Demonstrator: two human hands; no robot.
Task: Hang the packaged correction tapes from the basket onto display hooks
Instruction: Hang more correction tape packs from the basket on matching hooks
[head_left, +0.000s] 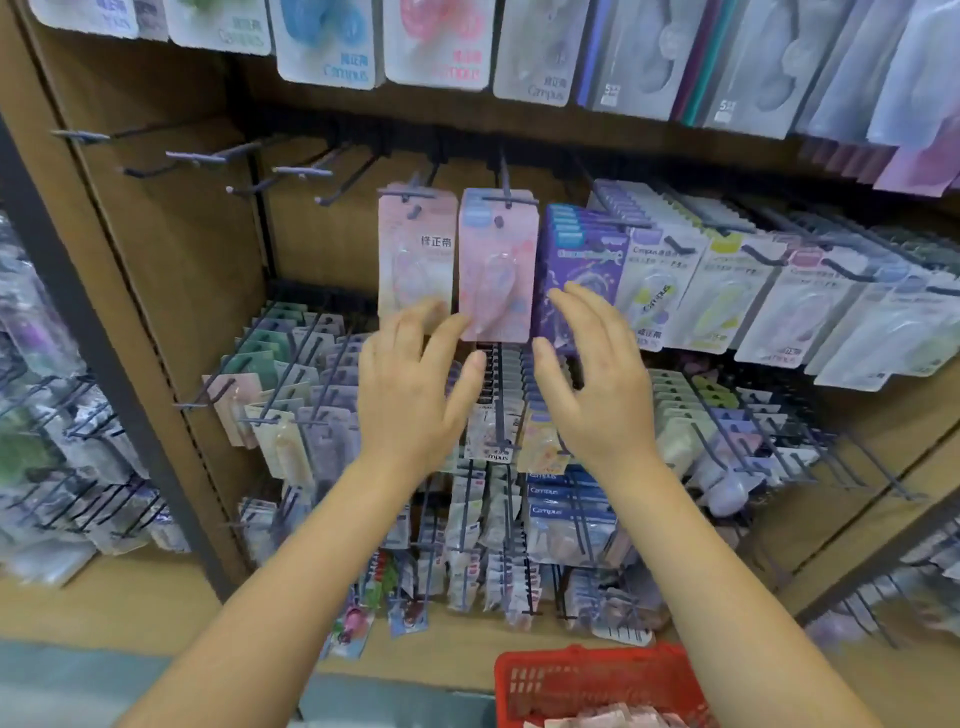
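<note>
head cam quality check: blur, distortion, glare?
Head view: soft overall; print on the pink correction tape pack barely legible, both hands fairly sharp; wide-angle bowing bends the shelf edges; left side packs smeared; mild sheen on blister packs; red basket cropped at the bottom.

The pink correction tape pack (497, 265) is a matt printed card under a glossy clear plastic blister. The hooks (504, 176) are thin dark metal wire with a dull finish. The shelf back panel (171, 249) looks like smooth, matt brown wood board. The basket (592, 686) is glossy red plastic lattice.
</note>
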